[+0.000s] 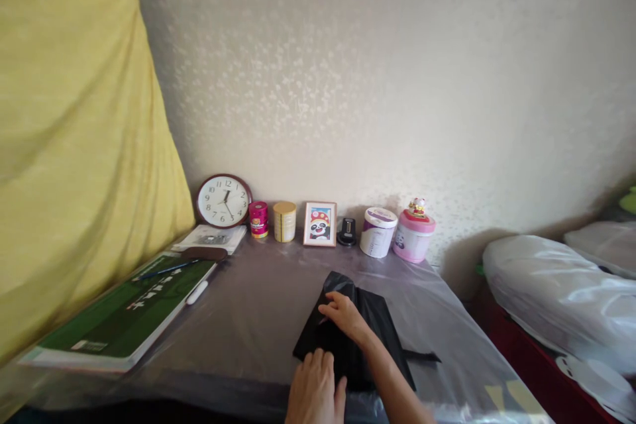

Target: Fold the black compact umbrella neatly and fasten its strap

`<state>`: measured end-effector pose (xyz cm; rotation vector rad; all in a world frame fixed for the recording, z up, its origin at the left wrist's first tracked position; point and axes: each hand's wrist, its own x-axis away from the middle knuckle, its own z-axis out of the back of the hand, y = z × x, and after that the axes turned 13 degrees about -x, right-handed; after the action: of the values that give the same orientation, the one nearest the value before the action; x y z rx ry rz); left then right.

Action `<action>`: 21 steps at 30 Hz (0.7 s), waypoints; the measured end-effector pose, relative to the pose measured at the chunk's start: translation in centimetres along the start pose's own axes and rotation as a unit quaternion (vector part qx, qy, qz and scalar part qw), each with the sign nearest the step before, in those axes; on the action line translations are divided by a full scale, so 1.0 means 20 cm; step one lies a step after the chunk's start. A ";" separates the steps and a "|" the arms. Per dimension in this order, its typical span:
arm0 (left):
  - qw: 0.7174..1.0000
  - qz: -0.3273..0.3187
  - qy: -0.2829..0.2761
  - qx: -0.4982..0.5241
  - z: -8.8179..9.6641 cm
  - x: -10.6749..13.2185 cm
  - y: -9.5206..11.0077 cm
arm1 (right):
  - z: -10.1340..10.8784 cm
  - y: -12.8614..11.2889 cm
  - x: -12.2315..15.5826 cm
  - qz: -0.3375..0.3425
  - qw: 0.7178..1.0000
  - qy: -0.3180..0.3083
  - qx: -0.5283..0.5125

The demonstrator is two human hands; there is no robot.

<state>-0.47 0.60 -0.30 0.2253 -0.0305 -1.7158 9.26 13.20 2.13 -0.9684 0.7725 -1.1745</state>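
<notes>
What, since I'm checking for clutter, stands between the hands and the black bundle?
Nothing visible. The left hand is at the near left part of the black bundle, and the right hand is over its middle. The picture frame stands beyond, near the wall, out of their way.

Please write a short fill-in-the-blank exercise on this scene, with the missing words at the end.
1. The material beneath the left hand and right hand is coloured ____.
2. The picture in the frame shows a cartoon ____.
3. The yellow tin stands to the viewer's ____ of the frame.
4. The large book's cover is ____.

Missing words: black; panda; left; green.
</notes>
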 end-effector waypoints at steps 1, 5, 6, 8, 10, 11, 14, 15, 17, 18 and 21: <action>1.000 0.001 0.022 -0.001 0.02 0.00 0.00 | 0.00 0.00 0.00 -0.001 1.000 -0.002 0.009; 0.997 -0.037 0.046 0.039 0.06 -0.02 0.06 | 0.00 0.00 -0.01 -0.003 0.999 -0.030 0.036; 0.997 -0.046 0.040 0.050 0.05 -0.03 0.07 | 0.00 -0.01 -0.01 -0.002 0.998 -0.042 0.045; 0.995 -0.064 0.024 0.069 0.02 -0.06 0.08 | 0.01 -0.02 -0.01 0.003 0.996 -0.074 0.059; 0.994 -0.073 0.007 0.082 -0.03 -0.09 0.08 | 0.02 -0.04 0.00 0.010 0.991 -0.115 0.064; 0.994 -0.072 -0.001 0.086 -0.06 -0.10 0.08 | 0.02 -0.05 0.00 0.014 0.988 -0.136 0.067; 0.994 -0.064 -0.019 0.088 -0.10 -0.11 0.07 | 0.00 -0.09 0.02 0.025 0.979 -0.183 0.090; 0.994 -0.064 -0.021 0.089 -0.11 -0.11 0.08 | 0.00 -0.10 0.04 0.029 0.976 -0.192 0.104; 0.993 -0.062 -0.024 0.094 -0.11 -0.11 0.08 | -0.01 -0.11 0.07 0.044 0.969 -0.210 0.120; 0.993 -0.060 -0.025 0.096 -0.11 -0.10 0.08 | -0.01 -0.12 0.09 0.058 0.967 -0.219 0.116; 0.993 -0.052 -0.032 0.099 -0.12 -0.10 0.08 | 0.02 -0.12 0.16 0.120 0.970 -0.207 0.047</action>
<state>1.74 2.52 -2.06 0.3240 -0.2416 -1.8253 9.49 9.87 4.41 -0.9687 0.4768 -0.7578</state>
